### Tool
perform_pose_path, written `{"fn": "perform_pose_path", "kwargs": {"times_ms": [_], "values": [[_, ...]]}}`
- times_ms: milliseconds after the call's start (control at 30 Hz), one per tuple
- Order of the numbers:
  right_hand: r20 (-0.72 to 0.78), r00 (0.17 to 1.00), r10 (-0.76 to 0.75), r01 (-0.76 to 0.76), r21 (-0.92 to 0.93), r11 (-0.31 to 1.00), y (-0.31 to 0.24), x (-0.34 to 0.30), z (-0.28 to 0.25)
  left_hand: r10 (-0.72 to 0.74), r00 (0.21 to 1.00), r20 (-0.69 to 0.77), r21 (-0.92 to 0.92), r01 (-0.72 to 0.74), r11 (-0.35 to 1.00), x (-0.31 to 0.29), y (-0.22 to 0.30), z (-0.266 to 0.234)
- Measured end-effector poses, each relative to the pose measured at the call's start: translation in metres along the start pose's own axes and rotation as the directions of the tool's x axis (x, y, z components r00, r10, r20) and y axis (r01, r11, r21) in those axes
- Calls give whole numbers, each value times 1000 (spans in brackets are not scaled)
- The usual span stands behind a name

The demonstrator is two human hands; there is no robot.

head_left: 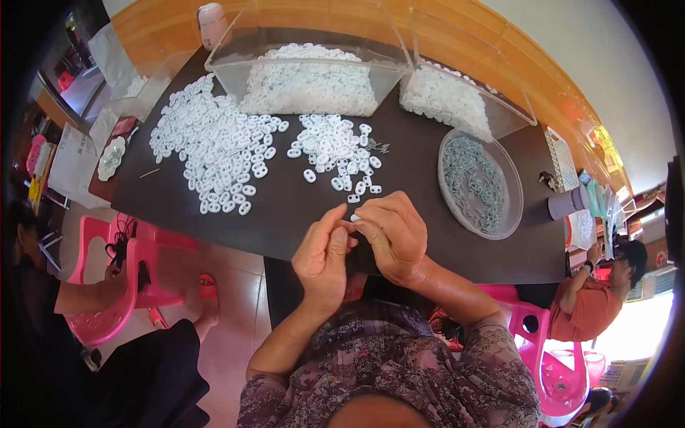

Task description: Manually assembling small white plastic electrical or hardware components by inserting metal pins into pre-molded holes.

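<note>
Both hands meet over the table's near edge. My right hand (394, 232) is closed, its thumb and forefinger pinching a small white plastic piece (354, 217), mostly covered by the fingers. Against it, the fingers of my left hand (320, 250) are pressed together at the tips; whatever they hold is hidden. Just beyond the hands lies a small pile of white two-hole plastic pieces (330, 143), with a few loose ones nearest my fingertips. A few grey screws (379, 148) lie at that pile's right side.
A larger heap of white pieces (214, 143) spreads to the left. Behind stand two clear bins, one large (314, 68) and one smaller (510, 118), holding white parts. Right of my hands sits a round clear tub (515, 207) of grey screws. People sit at both sides near pink chairs (107, 321).
</note>
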State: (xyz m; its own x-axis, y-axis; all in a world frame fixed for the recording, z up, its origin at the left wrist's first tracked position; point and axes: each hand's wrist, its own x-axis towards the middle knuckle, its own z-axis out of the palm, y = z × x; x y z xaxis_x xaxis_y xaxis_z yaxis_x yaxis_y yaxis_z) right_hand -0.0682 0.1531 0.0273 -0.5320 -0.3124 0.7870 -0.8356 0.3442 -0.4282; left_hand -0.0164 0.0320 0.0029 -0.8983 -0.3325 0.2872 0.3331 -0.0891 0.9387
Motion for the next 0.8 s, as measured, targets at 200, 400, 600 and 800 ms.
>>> {"fn": "perform_pose_path", "kwargs": {"times_ms": [200, 400, 600, 800], "values": [[44, 987, -158, 164, -301, 940, 35, 45, -49, 2, 1000, -30, 290, 7, 957, 30, -11, -38], [23, 975, -223, 163, -756, 634, 111, 138, -131, 264, 954, 144, 618, -294, 729, 73, -18, -45], [-96, 979, 178, -186, -774, 606, 183, 152, -155, 281, 913, 297, 771, -403, 493, 90, -28, -34], [3, 1000, -3, 4, -760, 650, 152, 124, -136, 377, 838, 394, 704, -539, 463, 83, -16, -24]]}}
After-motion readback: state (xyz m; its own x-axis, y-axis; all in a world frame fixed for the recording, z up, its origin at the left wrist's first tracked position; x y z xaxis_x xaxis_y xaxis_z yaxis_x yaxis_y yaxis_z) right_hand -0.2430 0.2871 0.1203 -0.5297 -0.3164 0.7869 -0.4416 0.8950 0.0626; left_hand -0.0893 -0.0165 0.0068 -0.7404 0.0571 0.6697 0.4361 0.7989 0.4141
